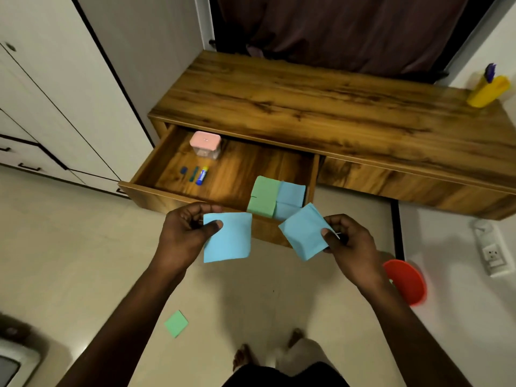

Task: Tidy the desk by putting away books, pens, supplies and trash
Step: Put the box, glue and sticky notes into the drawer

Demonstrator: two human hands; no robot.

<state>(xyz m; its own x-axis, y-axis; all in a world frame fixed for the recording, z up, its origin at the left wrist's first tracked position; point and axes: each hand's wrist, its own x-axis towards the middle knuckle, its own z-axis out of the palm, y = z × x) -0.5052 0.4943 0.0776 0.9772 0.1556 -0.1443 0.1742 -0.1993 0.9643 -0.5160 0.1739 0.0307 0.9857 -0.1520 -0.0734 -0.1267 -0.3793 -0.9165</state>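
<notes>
The person stood facing a long wooden worktop point(307, 101) with its left drawer point(167, 201) pulled fully out. The left hand point(185, 233) pinched a square sheet of light blue paper point(227, 241) by its left edge, thumb on top and fingers curled behind. The right hand point(350, 243) pinched a second light blue square sheet point(303, 233) by its right corner, tilted like a diamond. Both sheets hung just in front of the drawer's front edge, apart from each other, with a gap of drawer front showing between them.

Inside the drawer, a green paper stack point(264, 196) and a blue paper stack point(291, 195) lay side by side, touching, packed into the front right corner against the right wall. A clear box with a pink lid point(205, 145) sat near the back left, partly under the worktop's lip. In front of it lay a blue and yellow glue stick point(201, 175), a slim green pen-like item point(194, 174) and a small dark blue object point(183, 170), too small to make out. The middle of the drawer floor between these and the stacks was bare wood.

A yellow cup point(487, 92) holding something purple stood at the worktop's far right end. On the floor, a green square sheet point(176, 324) lay near the person's left forearm, and a red bucket point(406, 280) sat beside the right wrist, near a white power strip point(491, 252).
</notes>
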